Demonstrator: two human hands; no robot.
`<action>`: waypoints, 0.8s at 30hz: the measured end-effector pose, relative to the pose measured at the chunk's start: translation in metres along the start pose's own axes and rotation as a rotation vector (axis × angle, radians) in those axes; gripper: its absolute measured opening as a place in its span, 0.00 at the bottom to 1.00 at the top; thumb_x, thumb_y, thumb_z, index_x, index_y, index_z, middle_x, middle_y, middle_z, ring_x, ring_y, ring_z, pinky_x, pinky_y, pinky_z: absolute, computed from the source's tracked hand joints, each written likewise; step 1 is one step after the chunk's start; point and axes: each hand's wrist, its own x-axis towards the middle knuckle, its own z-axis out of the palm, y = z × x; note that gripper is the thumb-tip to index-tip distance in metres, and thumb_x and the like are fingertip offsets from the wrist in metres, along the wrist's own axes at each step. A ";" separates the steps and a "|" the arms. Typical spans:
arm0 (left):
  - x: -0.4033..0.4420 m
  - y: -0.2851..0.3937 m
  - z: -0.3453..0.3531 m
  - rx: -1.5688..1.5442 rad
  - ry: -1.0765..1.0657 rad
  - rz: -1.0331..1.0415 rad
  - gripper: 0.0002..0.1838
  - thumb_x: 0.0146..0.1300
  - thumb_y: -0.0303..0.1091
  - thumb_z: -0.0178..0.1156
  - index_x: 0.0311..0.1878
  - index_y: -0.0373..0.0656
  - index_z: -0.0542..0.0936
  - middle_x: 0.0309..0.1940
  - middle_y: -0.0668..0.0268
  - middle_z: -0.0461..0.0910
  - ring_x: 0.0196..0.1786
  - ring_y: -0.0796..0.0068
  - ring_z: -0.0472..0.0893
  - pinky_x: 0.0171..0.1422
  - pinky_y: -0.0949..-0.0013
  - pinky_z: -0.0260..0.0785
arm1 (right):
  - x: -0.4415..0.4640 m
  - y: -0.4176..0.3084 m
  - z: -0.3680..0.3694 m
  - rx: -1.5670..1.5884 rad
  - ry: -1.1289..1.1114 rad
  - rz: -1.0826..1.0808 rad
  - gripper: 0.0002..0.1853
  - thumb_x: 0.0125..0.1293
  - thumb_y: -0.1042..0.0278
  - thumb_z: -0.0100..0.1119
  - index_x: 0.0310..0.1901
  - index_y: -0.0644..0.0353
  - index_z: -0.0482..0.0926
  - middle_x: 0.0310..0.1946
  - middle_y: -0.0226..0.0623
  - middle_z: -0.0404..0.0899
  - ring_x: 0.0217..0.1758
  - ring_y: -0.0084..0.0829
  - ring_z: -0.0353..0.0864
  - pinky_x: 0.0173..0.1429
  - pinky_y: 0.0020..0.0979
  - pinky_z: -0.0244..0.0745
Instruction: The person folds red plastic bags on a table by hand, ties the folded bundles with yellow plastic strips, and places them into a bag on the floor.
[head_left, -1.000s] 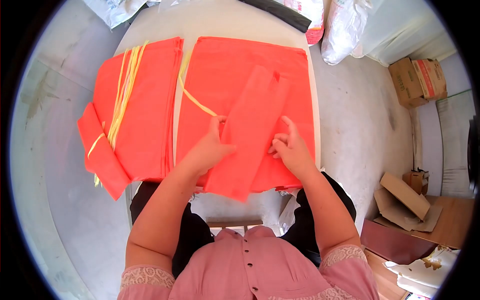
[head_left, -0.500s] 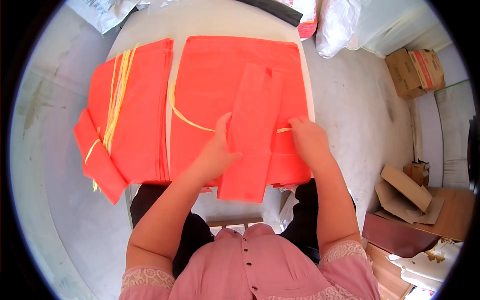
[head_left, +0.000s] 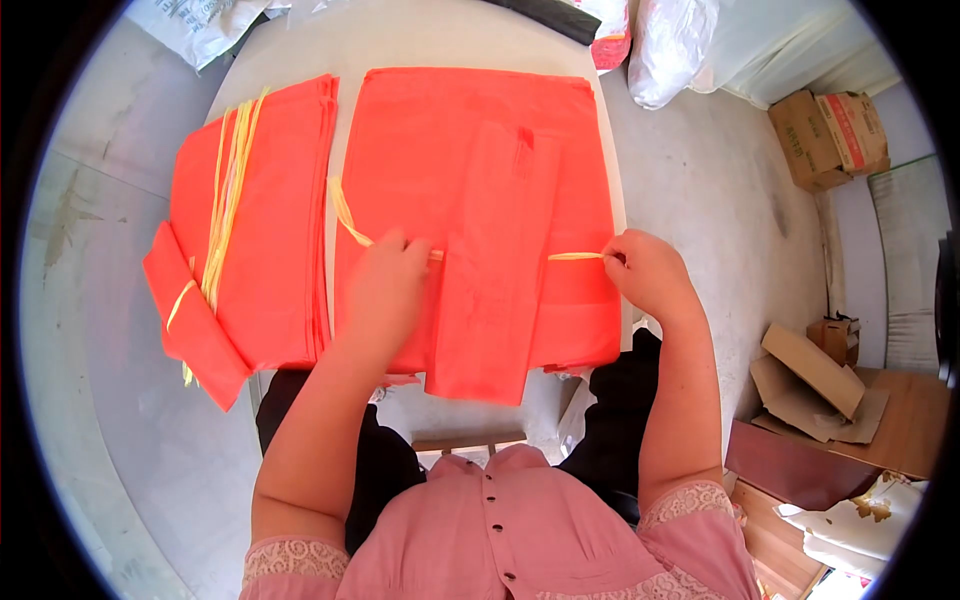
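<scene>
A folded red bundle of thin plastic, which looks like bags, lies lengthwise on a wide stack of flat red plastic. A yellow tie strip runs beneath the bundle and shows on both sides. My right hand pinches the strip's right end near the stack's edge. On the other side, my left hand, slightly blurred, closes over the strip, whose loose tail curves up to the left. Its fingertips are partly hidden.
Left of the stack is another red pile with several loose yellow strips on it. A tied red roll rests at its lower left. The pale table holds a black roll. Cardboard boxes stand at right.
My right hand has moved right, drawing out more of the yellow strip. My left hand has left the bundle's side and moved left onto the strip.
</scene>
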 end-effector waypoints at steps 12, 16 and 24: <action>0.044 -0.013 0.014 0.233 0.306 0.199 0.06 0.61 0.28 0.66 0.32 0.43 0.77 0.29 0.62 0.77 0.42 0.57 0.81 0.51 0.51 0.73 | 0.001 0.020 -0.003 -0.179 0.085 0.133 0.11 0.67 0.68 0.52 0.36 0.61 0.85 0.42 0.43 0.85 0.45 0.50 0.83 0.49 0.46 0.79; 0.037 -0.004 -0.003 -0.062 0.141 0.041 0.05 0.67 0.31 0.66 0.39 0.40 0.83 0.30 0.60 0.81 0.35 0.60 0.81 0.43 0.59 0.74 | -0.006 0.029 -0.015 -0.038 0.090 0.143 0.12 0.68 0.66 0.53 0.35 0.63 0.84 0.37 0.39 0.83 0.42 0.42 0.83 0.47 0.42 0.78; 0.035 -0.032 -0.029 -1.222 -0.191 -0.271 0.11 0.80 0.31 0.57 0.51 0.35 0.86 0.41 0.68 0.87 0.42 0.80 0.84 0.43 0.73 0.75 | 0.006 0.031 -0.018 1.120 -0.089 -0.063 0.13 0.73 0.65 0.54 0.30 0.61 0.79 0.55 0.41 0.88 0.53 0.31 0.83 0.63 0.37 0.77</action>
